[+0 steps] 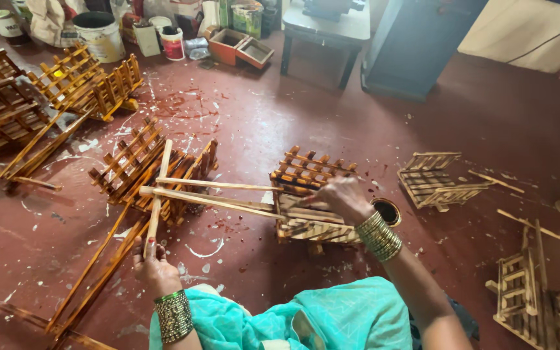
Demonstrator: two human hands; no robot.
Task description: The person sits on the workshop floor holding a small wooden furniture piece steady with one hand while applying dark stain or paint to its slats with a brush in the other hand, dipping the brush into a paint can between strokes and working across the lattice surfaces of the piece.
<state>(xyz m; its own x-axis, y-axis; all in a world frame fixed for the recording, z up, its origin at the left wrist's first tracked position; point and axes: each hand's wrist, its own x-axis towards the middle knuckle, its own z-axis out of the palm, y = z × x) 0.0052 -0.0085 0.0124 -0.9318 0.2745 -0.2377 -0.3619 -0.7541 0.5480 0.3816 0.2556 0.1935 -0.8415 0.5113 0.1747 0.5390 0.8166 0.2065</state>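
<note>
sticks are the weak point: the left hand [155, 262] is closed around the bottom end of one pale stick [159, 194] that stands almost upright, so nearly all its length rises toward 12 o'clock with no other support. its top end sits just beside the charred slat racks [144, 165], and a small tilt of the wrist could, i judge, knock it against them or let it slip down through the fingers.

the right hand [341, 198] is closed on one end of a pair of pale sticks [212, 194] that run out toward 9 o'clock and cross the upright one near its middle. held only at one end, they may sag or fan apart, and the crossing could slide.

the right hand rests over a slatted wooden frame [309, 194]; at its 3 o'clock, just beside the wrist, stands a small open tin [387, 210], which a swing of the forearm might tip onto the paint-spattered red floor [280, 123]. loose frames [435, 181] lie farther toward 3 o'clock, well apart.
</note>
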